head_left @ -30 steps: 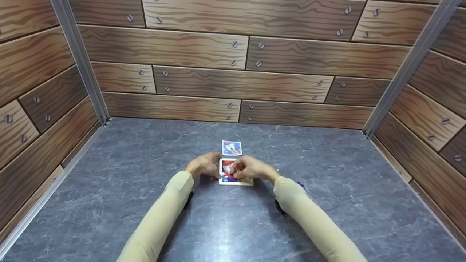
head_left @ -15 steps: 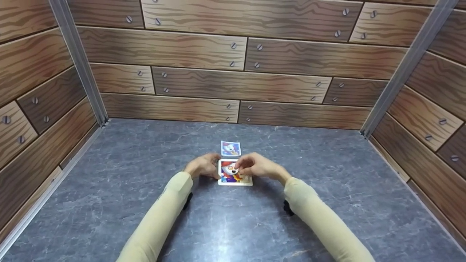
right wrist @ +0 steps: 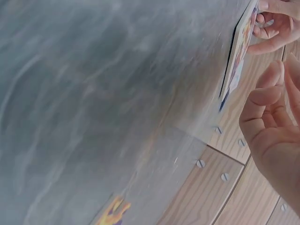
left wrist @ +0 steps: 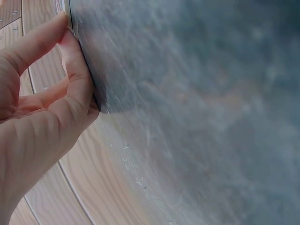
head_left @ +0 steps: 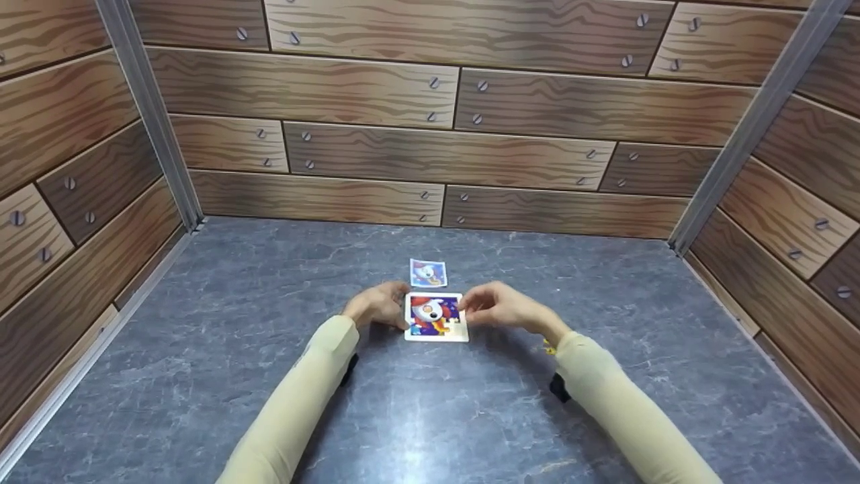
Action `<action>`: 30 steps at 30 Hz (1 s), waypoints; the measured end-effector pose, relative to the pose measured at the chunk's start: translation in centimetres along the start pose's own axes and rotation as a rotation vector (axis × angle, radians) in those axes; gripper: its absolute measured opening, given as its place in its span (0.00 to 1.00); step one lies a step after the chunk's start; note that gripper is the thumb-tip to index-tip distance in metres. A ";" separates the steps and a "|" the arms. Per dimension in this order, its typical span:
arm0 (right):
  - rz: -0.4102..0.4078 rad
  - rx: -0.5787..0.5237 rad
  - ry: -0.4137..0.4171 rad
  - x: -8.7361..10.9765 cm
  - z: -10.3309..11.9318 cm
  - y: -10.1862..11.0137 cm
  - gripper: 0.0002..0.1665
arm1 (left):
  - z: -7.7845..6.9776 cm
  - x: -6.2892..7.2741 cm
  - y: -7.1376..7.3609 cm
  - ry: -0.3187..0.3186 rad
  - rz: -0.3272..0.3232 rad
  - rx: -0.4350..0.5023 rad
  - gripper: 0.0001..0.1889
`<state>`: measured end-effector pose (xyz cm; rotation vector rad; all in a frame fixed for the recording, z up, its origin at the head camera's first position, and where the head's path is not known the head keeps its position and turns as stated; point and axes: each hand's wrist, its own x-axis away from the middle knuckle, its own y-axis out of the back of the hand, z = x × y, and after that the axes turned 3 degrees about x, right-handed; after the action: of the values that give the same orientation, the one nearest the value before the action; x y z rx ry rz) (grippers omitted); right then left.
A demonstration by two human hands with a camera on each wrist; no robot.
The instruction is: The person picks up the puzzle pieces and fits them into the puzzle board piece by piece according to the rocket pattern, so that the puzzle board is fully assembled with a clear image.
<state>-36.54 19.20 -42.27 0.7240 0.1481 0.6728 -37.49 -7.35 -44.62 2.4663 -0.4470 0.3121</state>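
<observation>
A small framed jigsaw puzzle (head_left: 430, 316) lies on the table in the head view, showing a white cartoon figure on red and purple. Its lower right corner is a bare pale patch. My left hand (head_left: 379, 304) holds the puzzle's left edge, thumb near the front corner and fingers towards the back one. In the left wrist view, thumb and finger meet that edge. Beside the right edge is my right hand (head_left: 500, 306), its fingers loosely bent, with nothing visible between them in the right wrist view. A yellow and purple puzzle piece (right wrist: 113, 212) lies near my right wrist.
Just behind the puzzle lies a picture card (head_left: 428, 273) with a similar figure. The dark grey marbled table (head_left: 269, 269) is bounded by wood-patterned panels (head_left: 430, 151) at the back and both sides, with metal posts (head_left: 148, 114) at the corners.
My right hand has moved right, off the puzzle to its right edge, uncovering the purple upper right part. The yellow piece by my right wrist has come into sight. My left hand stays put.
</observation>
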 end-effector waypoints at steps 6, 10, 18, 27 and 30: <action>0.009 0.015 0.009 1.0 -0.7 1.3 0.18 | -0.1 -0.2 0.0 0.022 -0.016 0.005 0.39; 0.030 0.020 -0.005 1.9 -1.1 2.1 0.20 | -0.1 -0.2 0.0 0.033 -0.020 0.018 0.39; 0.038 0.024 -0.025 3.7 -2.7 3.4 0.22 | 0.1 -0.2 0.0 0.021 -0.018 0.017 0.40; 0.025 0.000 -0.047 5.7 -5.0 5.0 0.22 | 0.1 0.1 -0.1 -0.011 -0.008 0.007 0.40; 0.031 -0.010 -0.064 6.2 -5.6 5.6 0.22 | 0.1 0.1 0.0 -0.030 -0.007 -0.001 0.39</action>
<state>-36.53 29.26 -42.20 0.7388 0.0749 0.6788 -37.38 -7.46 -44.65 2.4737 -0.4508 0.2719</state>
